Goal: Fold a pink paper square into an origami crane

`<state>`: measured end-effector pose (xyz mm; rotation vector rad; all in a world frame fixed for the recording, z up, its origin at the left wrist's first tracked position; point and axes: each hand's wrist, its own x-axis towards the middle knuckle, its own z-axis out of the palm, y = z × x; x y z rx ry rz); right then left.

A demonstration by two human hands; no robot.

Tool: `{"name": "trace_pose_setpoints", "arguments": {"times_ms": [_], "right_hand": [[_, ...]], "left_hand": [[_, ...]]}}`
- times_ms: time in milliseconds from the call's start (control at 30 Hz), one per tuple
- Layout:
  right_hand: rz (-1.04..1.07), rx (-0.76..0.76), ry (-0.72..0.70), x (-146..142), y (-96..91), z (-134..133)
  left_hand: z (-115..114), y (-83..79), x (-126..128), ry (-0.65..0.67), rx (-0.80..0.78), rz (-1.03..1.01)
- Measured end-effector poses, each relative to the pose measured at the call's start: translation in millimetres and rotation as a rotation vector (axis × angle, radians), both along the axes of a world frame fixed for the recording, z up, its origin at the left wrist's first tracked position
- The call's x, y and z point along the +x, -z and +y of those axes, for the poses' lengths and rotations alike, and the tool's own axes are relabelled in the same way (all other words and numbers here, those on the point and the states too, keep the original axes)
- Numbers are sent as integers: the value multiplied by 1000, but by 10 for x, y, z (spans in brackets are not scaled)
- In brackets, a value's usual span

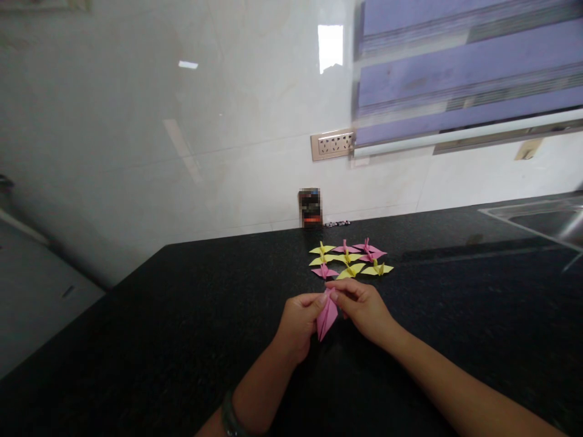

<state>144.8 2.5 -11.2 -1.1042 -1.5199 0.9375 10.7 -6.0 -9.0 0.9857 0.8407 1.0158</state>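
Note:
A folded piece of pink origami paper (pixel 327 318), diamond-shaped with its long point toward me, is held above the dark counter. My left hand (pixel 298 321) grips its left side between thumb and fingers. On the other side, my right hand (pixel 363 308) pinches the upper end of the paper. The fingertips of both hands partly cover that end. Just beyond my hands sit several folded paper cranes in loose rows, among them a pink crane (pixel 323 271) and a yellow crane (pixel 377 268).
The black counter (pixel 204 291) runs along a glossy tiled wall. Against the wall stands a small dark box (pixel 310 208), blurred out, beside a patterned strand (pixel 337 224). A metal sink (pixel 546 220) is at the right. A socket panel (pixel 332 144) and a purple blind (pixel 455 73) are above.

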Motion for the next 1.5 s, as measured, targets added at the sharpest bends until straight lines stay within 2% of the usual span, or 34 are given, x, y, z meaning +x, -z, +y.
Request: {"name": "trace_pose_setpoints", "arguments": {"times_ms": [233, 500, 1000, 1500], "right_hand": [[-41, 20, 3, -4, -9, -11], [-44, 16, -16, -18, -10, -32], [38, -73, -52, -15, 16, -30], [249, -186, -110, -57, 3, -47]], "left_hand": [[24, -10, -1, -138, 146, 199], [37, -7, -6, -178, 249, 337], [28, 16, -6, -183, 237, 329], [42, 40, -11, -191, 164, 155]]}}
